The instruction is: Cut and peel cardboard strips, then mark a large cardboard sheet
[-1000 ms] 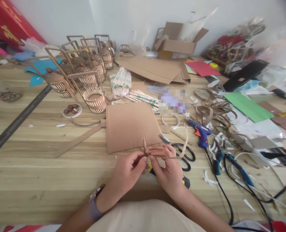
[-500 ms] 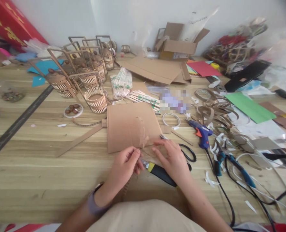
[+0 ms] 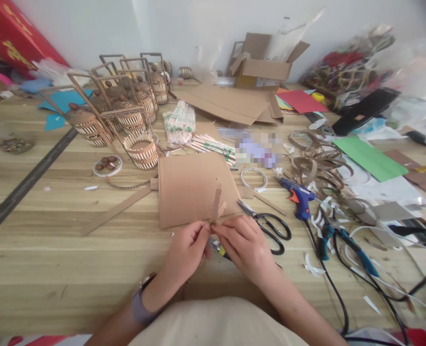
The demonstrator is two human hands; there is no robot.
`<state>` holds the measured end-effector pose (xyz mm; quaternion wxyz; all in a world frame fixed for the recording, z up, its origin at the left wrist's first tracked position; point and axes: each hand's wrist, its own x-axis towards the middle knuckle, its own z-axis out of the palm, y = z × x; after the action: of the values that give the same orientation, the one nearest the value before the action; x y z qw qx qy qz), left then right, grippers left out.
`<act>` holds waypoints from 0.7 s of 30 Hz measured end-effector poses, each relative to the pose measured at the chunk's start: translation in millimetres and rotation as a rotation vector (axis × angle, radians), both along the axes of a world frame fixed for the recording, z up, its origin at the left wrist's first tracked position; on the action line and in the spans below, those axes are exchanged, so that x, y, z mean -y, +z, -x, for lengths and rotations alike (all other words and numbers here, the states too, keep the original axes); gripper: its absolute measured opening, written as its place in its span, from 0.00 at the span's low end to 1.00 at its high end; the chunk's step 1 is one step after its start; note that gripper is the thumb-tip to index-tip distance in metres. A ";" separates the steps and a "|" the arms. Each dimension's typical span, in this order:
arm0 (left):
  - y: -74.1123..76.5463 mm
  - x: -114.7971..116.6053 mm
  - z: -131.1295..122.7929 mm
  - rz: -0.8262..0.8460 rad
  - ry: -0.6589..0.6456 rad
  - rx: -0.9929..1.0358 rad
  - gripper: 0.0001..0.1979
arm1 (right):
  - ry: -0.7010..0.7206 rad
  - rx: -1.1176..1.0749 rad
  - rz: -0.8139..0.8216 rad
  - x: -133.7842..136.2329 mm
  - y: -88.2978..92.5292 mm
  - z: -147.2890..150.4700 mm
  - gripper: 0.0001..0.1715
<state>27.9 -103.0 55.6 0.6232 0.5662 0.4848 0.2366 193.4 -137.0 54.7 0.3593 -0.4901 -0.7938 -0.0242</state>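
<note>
A narrow brown cardboard strip rises from between my fingertips, over the near edge of a flat cardboard sheet. My left hand is closed in a pinch on its lower end. Pressed up beside it, my right hand pinches at the same spot, the two thumbs nearly touching. Fingers hide the exact point of grip. Partly covered by my right hand lies a yellow and black tool. Black-handled scissors rest just right of that hand.
Small stick-walled lanterns stand at the back left. A blue glue gun, cardboard rings and pliers with cables lie to the right. Bundled sticks and a white ring sit beyond the sheet.
My right hand has moved left and down from an open pose and closed beside my left fingertips. The strip now stands more upright, and more of the scissors shows.
</note>
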 end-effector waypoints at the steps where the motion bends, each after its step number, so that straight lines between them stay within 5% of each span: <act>1: 0.0 0.4 0.1 -0.018 -0.010 -0.007 0.21 | -0.024 0.023 -0.007 -0.2 -0.6 0.2 0.10; 21: 1.2 1.7 2.6 -0.330 -0.165 -0.175 0.18 | -0.037 0.172 -0.099 -0.4 5.4 -3.4 0.09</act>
<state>25.3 -104.7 56.8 0.4949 0.7168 0.4437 0.2107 196.9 -136.6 60.1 0.3130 -0.4824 -0.8104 -0.1120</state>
